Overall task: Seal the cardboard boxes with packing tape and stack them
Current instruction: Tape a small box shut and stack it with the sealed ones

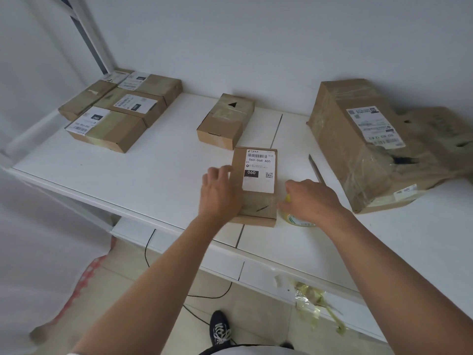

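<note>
A small flat cardboard box [258, 201] with a white "060" shipping label lies on the white table [153, 170] in front of me. My left hand [220, 193] rests on the box's left edge, fingers spread over it. My right hand [311, 201] sits just right of the box, closed over a roll of packing tape [297, 220] that stands on the table; most of the roll is hidden under the hand. Another small box [225, 121] with a black arrow mark stands behind the labelled one.
Several labelled boxes [120, 108] lie grouped at the back left corner. A large crumpled taped carton [371, 144] fills the right side. A thin dark tool [315, 167] lies beside it. Scraps of used tape [312, 301] hang off the table's front edge. A cable runs across the floor.
</note>
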`<state>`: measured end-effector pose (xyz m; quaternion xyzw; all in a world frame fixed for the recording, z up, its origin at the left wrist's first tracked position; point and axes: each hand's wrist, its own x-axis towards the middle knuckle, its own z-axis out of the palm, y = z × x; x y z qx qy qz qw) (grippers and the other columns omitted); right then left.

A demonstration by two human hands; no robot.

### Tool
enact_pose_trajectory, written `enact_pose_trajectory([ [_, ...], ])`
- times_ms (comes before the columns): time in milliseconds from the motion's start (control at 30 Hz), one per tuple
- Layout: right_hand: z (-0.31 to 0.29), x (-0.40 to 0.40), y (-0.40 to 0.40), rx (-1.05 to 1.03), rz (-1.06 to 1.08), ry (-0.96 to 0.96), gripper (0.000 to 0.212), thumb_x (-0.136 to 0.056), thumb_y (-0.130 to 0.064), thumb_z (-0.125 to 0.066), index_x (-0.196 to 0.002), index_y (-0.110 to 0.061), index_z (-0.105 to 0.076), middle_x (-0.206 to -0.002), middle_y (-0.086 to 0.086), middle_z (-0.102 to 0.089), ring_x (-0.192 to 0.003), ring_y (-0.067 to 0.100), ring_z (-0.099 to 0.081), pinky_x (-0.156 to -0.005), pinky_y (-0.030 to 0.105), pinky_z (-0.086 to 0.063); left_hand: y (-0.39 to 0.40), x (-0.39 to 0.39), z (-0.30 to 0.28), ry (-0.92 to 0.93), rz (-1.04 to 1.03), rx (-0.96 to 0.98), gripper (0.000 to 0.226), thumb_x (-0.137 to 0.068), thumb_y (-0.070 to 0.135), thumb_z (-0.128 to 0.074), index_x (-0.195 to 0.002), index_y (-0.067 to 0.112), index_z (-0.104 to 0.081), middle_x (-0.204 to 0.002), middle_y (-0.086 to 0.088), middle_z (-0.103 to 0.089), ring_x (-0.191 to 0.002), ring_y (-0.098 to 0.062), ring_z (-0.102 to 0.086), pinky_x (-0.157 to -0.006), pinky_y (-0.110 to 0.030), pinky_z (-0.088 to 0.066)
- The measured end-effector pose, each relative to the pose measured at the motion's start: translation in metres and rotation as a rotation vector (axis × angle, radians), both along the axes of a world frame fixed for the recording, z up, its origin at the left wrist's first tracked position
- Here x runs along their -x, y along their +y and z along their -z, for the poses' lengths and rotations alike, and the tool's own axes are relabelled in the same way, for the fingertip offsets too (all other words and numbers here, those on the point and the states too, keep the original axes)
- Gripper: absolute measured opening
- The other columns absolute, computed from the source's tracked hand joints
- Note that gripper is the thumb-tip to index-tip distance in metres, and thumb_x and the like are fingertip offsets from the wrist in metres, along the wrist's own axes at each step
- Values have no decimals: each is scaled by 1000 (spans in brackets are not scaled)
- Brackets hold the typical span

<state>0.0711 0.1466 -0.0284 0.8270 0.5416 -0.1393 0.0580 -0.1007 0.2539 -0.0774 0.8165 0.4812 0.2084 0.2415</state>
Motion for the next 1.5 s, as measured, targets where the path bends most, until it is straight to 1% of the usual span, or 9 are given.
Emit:
enact_pose_trajectory([
  [167, 2, 1, -1, -41, -20, -31, 36, -93, -54, -49, -93, -19, -45, -94, 4, -58, -85, 29, -56, -71, 35, -47, -10, -40, 3, 85, 324, -120, 45, -101, 22, -41, -142, 3, -46, -148, -19, -42, -134, -38, -41, -109, -50, -38],
  [333, 3, -2, -2, -54, 13, -5, 37, -91, -56, -49, -97, -19, -49, -98, 4, -60, -91, 30, -59, -80, 41, -51, -5, -49, 14, 267, 345, -17, 58, -108, 39, -24, -158, 11, -16, -167, -11, -6, -155, -25, 0, -124, -37, -2],
  [567, -1, -22, -15, -192, 157, 250, 30, -90, -50, -52, -95, -21, -58, -84, -4, -57, -83, 22, -57, -69, 34, -46, -5, -54, 13, 456, 327, 12, 71, -101, 61, -9, -160, 23, -3, -168, -3, 10, -153, -22, 16, -124, -43, 10],
  [700, 8, -26, -23, -296, 236, 393, 33, -90, -49, -56, -89, -17, -63, -82, -1, -60, -81, 20, -58, -69, 33, -45, -5, -54, 9, 429, 324, 40, 66, -103, 57, -13, -160, 23, -7, -168, -2, 6, -154, -21, 13, -124, -43, 9],
  [800, 10, -24, -22, -324, 239, 398, 36, -92, -49, -55, -90, -14, -63, -81, -1, -59, -82, 23, -58, -69, 34, -46, 2, -50, 2, 123, 238, 166, 51, -108, 40, -26, -154, 18, -32, -163, -3, -26, -152, -21, -15, -122, -39, -12],
  [933, 12, -28, -23, -305, 240, 364, 36, -93, -49, -51, -92, -15, -61, -82, 0, -59, -82, 25, -58, -67, 33, -44, 9, -21, 2, -70, 36, 42, 32, -107, 25, -37, -127, 11, -58, -128, -7, -60, -120, -29, -51, -93, -36, -39],
  [1133, 18, -28, -23, -325, 218, 352, 35, -94, -49, -50, -92, -15, -60, -78, -5, -56, -80, 24, -58, -64, 33, -43, 2, 10, 25, -64, 83, -41, 31, -104, 20, -46, -131, 19, -61, -138, -2, -57, -122, -27, -55, -93, -35, -46],
  [1300, 23, -26, -20, -355, 193, 319, 32, -93, -47, -52, -92, -16, -60, -73, -9, -51, -82, 27, -55, -63, 33, -37, 3, 4, 19, 277, 141, -138, 39, -102, 17, -43, -139, 22, -50, -150, -4, -44, -123, -33, -54, -91, -41, -44],
  [1500, 23, -28, -23, -375, 193, 329, 31, -93, -47, -52, -91, -16, -60, -81, 2, -56, -86, 29, -54, -67, 34, -37, 12, 25, 25, 87, 289, 270, 53, -108, 33, -36, -158, 32, -20, -166, 0, -15, -152, -23, -17, -122, -40, -20],
])
